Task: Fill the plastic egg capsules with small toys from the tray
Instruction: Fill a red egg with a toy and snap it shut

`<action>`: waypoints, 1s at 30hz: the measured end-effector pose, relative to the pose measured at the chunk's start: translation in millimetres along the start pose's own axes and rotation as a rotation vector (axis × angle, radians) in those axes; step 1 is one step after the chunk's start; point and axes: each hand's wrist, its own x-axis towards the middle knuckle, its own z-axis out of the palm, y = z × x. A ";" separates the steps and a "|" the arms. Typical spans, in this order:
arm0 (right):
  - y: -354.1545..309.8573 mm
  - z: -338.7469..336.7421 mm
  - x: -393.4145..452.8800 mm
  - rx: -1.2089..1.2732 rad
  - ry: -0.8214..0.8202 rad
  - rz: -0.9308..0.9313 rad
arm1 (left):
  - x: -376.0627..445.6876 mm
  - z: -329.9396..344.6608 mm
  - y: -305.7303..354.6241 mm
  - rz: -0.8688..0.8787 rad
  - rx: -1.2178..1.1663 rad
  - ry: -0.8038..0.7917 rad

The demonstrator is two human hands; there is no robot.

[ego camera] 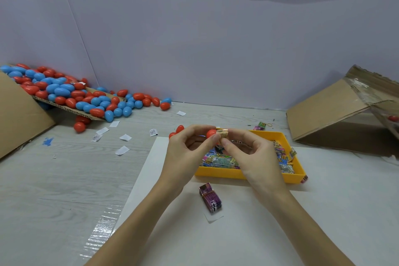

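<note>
A: Far left of frame?
B: Tilted brown cardboard sheet (19, 114) at the left edge. Beside it, upper left, a heap of red and blue plastic egg capsules (71, 93) lies on a corrugated cardboard flap (64, 109) and spills right along the wall onto the pale wood-grain surface (64, 168).

A: Loose stuff on the surface?
B: Small white paper slips (122, 150) scattered left of centre, plus a blue paint-like mark (48, 141).

A: Hands?
B: Both at centre, above the yellow plastic tray (248, 174). Left hand (187, 155) pinches a red plastic egg capsule half (211, 133) between thumb and fingers. Right hand (257, 157) pinches a small folded gold-printed toy packet (222, 134); it touches the red half.

A: Tray contents?
B: Many small colourful printed toy packets (220, 158), partly hidden by the hands. The tray sits on a white paper sheet (172, 233).

A: Below the tray?
B: A purple folded toy packet (210, 197) lies on the sheet, near the tray's front wall.

A: Right side?
B: Open brown cardboard box on its side (336, 110), right edge of frame.
</note>
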 end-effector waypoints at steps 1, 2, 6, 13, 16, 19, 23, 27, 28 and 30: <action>-0.3 0.1 -0.1 0.007 -0.004 0.008 | -0.2 0.3 0.9 0.008 -0.003 0.007; -0.7 0.2 -0.2 0.021 -0.008 0.018 | -0.6 0.8 1.8 0.021 -0.001 0.015; -3.2 1.4 -0.6 0.185 -0.022 0.086 | -1.7 1.1 3.0 0.103 0.069 0.006; -9.1 -4.9 4.3 0.625 -0.161 0.391 | -2.9 2.7 -0.2 0.422 0.385 0.013; -9.9 -6.2 6.0 0.682 -0.216 0.461 | -2.2 -0.3 -1.7 0.490 0.467 0.003; -9.6 -4.8 6.3 0.690 -0.204 0.508 | -2.1 -0.1 -2.9 0.498 0.507 -0.017; -12.3 -3.9 5.5 0.713 -0.210 0.599 | -1.6 1.2 -3.7 0.404 0.404 -0.058; -15.1 -2.7 4.5 0.772 -0.251 0.711 | -3.4 7.5 -3.4 0.213 0.171 -0.143; -14.8 -2.4 4.3 0.782 -0.265 0.744 | -4.1 8.4 -3.2 0.172 0.116 -0.145; -13.9 -2.2 4.1 0.817 -0.285 0.812 | -4.7 8.3 -2.1 0.118 0.041 -0.133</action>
